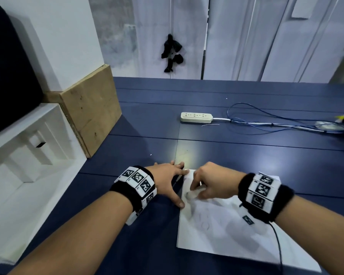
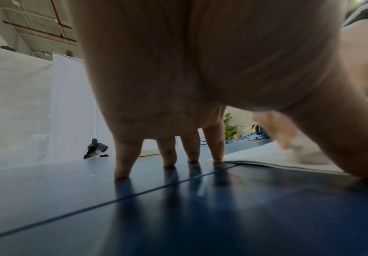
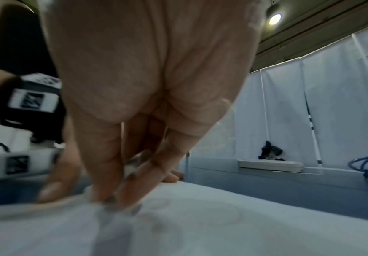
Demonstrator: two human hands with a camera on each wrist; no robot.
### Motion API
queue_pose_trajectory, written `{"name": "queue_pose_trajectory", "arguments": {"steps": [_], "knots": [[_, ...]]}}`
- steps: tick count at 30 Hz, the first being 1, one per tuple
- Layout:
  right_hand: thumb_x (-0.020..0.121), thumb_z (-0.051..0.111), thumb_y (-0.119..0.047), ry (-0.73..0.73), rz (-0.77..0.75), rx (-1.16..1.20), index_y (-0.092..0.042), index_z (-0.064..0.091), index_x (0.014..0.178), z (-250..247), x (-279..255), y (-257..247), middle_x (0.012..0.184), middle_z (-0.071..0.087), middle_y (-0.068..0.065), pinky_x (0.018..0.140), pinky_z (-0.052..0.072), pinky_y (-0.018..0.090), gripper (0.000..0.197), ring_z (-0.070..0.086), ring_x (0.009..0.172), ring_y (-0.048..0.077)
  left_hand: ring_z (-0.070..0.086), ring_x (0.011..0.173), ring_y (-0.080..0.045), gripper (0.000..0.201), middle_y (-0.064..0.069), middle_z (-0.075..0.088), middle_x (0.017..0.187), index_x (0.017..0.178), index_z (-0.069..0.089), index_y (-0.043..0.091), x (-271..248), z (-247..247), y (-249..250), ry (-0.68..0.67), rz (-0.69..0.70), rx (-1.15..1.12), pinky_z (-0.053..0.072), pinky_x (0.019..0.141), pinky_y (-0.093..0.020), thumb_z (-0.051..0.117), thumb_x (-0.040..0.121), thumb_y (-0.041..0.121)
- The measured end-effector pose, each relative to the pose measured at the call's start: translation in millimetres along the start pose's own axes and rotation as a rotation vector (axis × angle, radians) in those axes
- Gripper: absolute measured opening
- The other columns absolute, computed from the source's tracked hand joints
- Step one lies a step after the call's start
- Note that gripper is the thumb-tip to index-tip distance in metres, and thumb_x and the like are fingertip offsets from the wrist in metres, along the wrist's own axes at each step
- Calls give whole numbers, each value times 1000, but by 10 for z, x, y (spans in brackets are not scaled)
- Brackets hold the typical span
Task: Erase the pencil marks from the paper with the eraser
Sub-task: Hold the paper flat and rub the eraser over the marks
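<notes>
White paper sheet (image 1: 226, 231), faintly pencilled, lies flat on the dark blue desk (image 1: 147, 120) in front of you. Your left hand (image 1: 168, 178) is spread, its fingertips (image 2: 121, 173) planted on the desk along the sheet's left edge, thumb and forefinger touching that edge. Your right hand (image 1: 213, 182) is bunched over the sheet's upper left part, its grip pinching a small pale eraser (image 1: 194, 192) down onto the paper. Beyond the sheet, well apart, sits a cream power strip (image 1: 196, 117) with blue cables (image 1: 266, 124).
</notes>
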State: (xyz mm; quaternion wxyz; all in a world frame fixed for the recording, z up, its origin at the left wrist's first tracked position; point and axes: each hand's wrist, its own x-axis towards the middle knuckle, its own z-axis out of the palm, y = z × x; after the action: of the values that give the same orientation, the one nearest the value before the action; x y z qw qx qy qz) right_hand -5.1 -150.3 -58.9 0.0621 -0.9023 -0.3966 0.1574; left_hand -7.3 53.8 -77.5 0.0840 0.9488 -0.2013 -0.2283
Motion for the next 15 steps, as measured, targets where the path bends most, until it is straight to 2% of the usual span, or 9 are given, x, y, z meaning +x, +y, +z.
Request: {"name": "queue_pose_trajectory", "arguments": {"steps": [3, 5, 8, 10, 12, 15], "knots": [[77, 67, -24, 125, 124, 3, -19, 76, 102, -119, 167, 124, 94, 72, 3, 78, 54, 33, 27, 65, 90, 23, -1, 151, -19, 117, 10, 2, 163, 154, 18, 38, -24, -21, 19, -5, 14, 17, 8, 115, -65, 79, 58, 68], [78, 66, -24, 158, 143, -2, -17, 76, 102, -128, 177, 174, 95, 72, 4, 78, 54, 34, 27, 66, 91, 24, -1, 151, -19, 117, 9, 3, 164, 154, 17, 39, -37, -28, 26, -6, 16, 18, 8, 114, -66, 79, 59, 68], [79, 69, -25, 77, 45, -9, -19, 75, 105, -46, 30, 94, 96, 67, -2, 76, 47, 27, 28, 61, 87, 18, -3, 151, -19, 118, 10, 1, 163, 154, 18, 36, -25, -19, 16, -14, 11, 14, 8, 114, -67, 79, 59, 68], [78, 72, -24, -45, 6, 72, -22, 75, 106, 14, -64, 31, 91, 64, -9, 75, 52, 27, 29, 65, 80, 16, -3, 151, -18, 118, 11, 1, 163, 155, 17, 35, -16, -14, 1, -18, 9, 14, 7, 114, -67, 80, 59, 67], [77, 73, -23, -79, 33, 133, -23, 74, 106, -10, -32, 49, 91, 65, -12, 70, 58, 30, 30, 70, 71, 18, -2, 151, -19, 118, 11, 0, 163, 155, 17, 35, -15, -22, -2, -21, 10, 25, 8, 114, -67, 79, 59, 68], [79, 72, -20, 59, 132, 86, -19, 73, 109, -88, 170, 205, 103, 70, -3, 57, 53, 17, 30, 68, 72, 15, -1, 151, -19, 118, 12, 0, 163, 154, 18, 38, -9, -29, 0, -21, 16, 25, 8, 115, -66, 78, 58, 70]]}}
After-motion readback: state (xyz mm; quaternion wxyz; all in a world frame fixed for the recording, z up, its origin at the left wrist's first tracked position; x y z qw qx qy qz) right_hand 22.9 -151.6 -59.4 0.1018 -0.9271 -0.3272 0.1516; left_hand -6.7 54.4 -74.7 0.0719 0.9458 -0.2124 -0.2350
